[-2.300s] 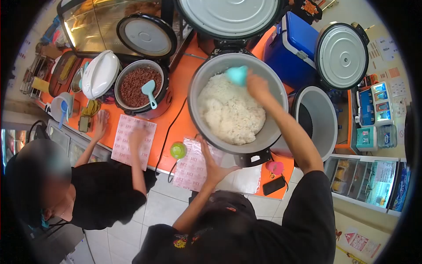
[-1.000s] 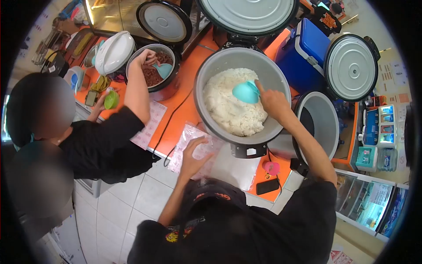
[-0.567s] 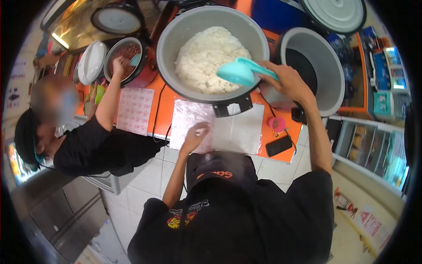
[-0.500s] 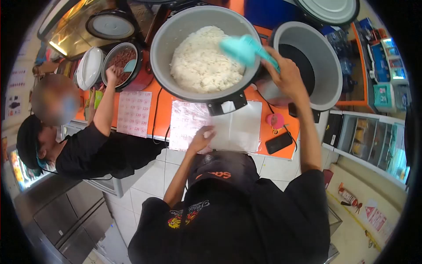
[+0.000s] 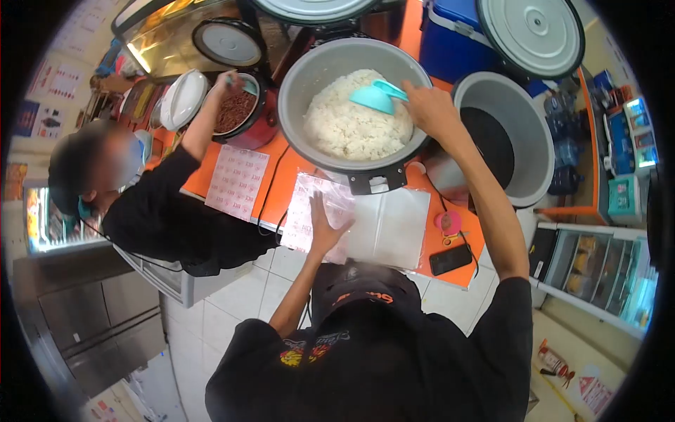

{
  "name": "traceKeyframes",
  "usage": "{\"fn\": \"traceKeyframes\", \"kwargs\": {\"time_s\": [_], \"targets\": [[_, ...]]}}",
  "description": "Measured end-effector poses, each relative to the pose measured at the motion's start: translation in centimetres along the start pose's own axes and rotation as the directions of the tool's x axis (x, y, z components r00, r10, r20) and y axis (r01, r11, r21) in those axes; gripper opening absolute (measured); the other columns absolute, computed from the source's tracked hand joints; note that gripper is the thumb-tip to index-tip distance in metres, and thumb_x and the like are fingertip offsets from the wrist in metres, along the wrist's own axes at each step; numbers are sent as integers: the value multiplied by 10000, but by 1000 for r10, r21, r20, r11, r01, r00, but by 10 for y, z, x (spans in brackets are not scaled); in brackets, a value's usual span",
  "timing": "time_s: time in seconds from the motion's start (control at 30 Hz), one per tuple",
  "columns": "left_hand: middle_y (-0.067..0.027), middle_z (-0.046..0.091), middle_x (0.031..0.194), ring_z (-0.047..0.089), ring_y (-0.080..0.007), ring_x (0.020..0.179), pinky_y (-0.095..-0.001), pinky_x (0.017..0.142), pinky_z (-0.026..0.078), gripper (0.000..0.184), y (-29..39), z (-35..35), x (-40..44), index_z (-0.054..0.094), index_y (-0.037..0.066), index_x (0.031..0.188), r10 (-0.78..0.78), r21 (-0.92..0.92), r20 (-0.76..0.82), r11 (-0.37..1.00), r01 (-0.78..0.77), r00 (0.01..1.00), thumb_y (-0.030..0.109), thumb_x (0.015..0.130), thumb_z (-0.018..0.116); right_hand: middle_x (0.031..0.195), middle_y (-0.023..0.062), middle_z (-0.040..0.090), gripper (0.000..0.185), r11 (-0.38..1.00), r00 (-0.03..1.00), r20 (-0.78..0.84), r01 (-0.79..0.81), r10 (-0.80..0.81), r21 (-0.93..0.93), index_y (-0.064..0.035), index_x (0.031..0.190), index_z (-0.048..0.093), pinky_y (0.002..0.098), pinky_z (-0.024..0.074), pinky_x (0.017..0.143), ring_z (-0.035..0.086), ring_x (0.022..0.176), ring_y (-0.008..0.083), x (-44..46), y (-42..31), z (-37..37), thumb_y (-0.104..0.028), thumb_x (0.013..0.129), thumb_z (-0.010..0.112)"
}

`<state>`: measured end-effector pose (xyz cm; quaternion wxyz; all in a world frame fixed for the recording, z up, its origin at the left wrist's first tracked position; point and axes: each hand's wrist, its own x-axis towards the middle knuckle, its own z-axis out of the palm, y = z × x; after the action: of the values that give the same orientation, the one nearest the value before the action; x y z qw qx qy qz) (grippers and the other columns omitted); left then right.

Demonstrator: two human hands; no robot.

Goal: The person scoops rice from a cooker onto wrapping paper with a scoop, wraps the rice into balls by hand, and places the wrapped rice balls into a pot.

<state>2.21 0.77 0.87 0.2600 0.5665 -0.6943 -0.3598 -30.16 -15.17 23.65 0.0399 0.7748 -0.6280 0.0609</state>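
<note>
My right hand (image 5: 430, 111) grips the handle of a turquoise scoop (image 5: 373, 99), whose bowl rests at the top of the white rice (image 5: 358, 133). The rice is heaped in a big grey pot (image 5: 299, 98) on the orange table (image 5: 460, 271). My left hand (image 5: 325, 228), fingers spread, lies over the printed pink paper (image 5: 302, 211) in front of the pot. Right beside that paper lies a stack of clear plastic sheets (image 5: 387, 225).
At left a co-worker (image 5: 155, 204) reaches into a smaller pot of red rice (image 5: 235, 111). An open pot (image 5: 520, 141) stands at right, with a blue cooler (image 5: 457, 42) behind. A phone (image 5: 451, 259) and pink cup (image 5: 448, 223) lie near the table edge.
The scoop has come down from the pot's right rim onto the rice. My left hand has spread its fingers over the pink paper. The co-worker's hand has risen at the smaller pot. The view has shifted.
</note>
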Motion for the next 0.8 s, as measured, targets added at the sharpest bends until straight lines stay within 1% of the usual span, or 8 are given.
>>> {"fn": "traceKeyframes", "kwargs": {"time_s": [0.1,0.2,0.3,0.4,0.53,0.63,0.73,0.8], "targets": [[-280,74,1572,63,-404,1470,-474,1193,125,1314,54,-37,28,37,-61,1503,70,-155,-129,984,-90,989,392,617,896,860,175,693,290,993,990,114,88,-78,-81,-11,1091,571,461,540,635,686,773,350,53,-35,25,-207,883,619],[-267,71,1579,87,-369,1475,-444,1195,142,1392,83,-46,47,10,-55,1506,84,-251,-174,960,-126,981,366,552,932,847,191,699,216,981,981,70,186,-182,-60,24,973,629,458,557,658,693,758,365,99,-43,85,-138,849,560],[-256,91,1585,147,-333,1473,-394,1193,170,1457,86,-42,62,9,-54,1510,45,-363,-209,924,-121,977,363,484,957,867,221,692,253,948,898,349,310,-269,-66,14,951,677,472,556,699,688,803,379,119,-51,123,-194,903,540],[-266,113,1579,154,-339,1470,-399,1193,172,1470,89,-46,63,34,-63,1507,-5,-364,-201,929,-70,979,366,454,966,882,243,683,327,955,805,520,284,-286,86,-22,1080,653,488,548,723,678,837,403,105,-41,107,-291,957,514],[-287,73,1577,149,-388,1466,-456,1180,194,1485,83,-45,67,27,-16,1523,24,-442,-228,888,-126,973,352,436,969,825,224,673,416,925,739,562,350,-371,150,-92,1266,553,498,536,682,677,789,390,54,-45,49,-388,984,475],[-291,79,1574,158,-397,1461,-461,1174,207,1472,84,-47,67,54,-29,1517,-31,-424,-200,904,-58,979,346,428,971,767,194,672,382,966,879,435,249,-193,-74,-60,1206,575,499,527,647,679,737,371,67,-23,31,-356,991,464],[-290,117,1567,178,-398,1454,-458,1171,213,1463,84,-45,64,68,-46,1508,-47,-409,-162,912,-24,986,345,427,973,729,174,670,341,951,887,406,288,-221,-111,-27,1116,586,502,523,632,678,698,363,69,-21,75,-321,993,463],[-287,149,1558,195,-396,1447,-455,1169,217,1460,85,-46,67,72,-54,1504,-55,-396,-150,918,-9,987,346,427,974,748,192,667,314,966,857,458,258,-237,19,3,1037,573,506,519,650,672,722,378,57,-35,95,-293,986,480]]}}
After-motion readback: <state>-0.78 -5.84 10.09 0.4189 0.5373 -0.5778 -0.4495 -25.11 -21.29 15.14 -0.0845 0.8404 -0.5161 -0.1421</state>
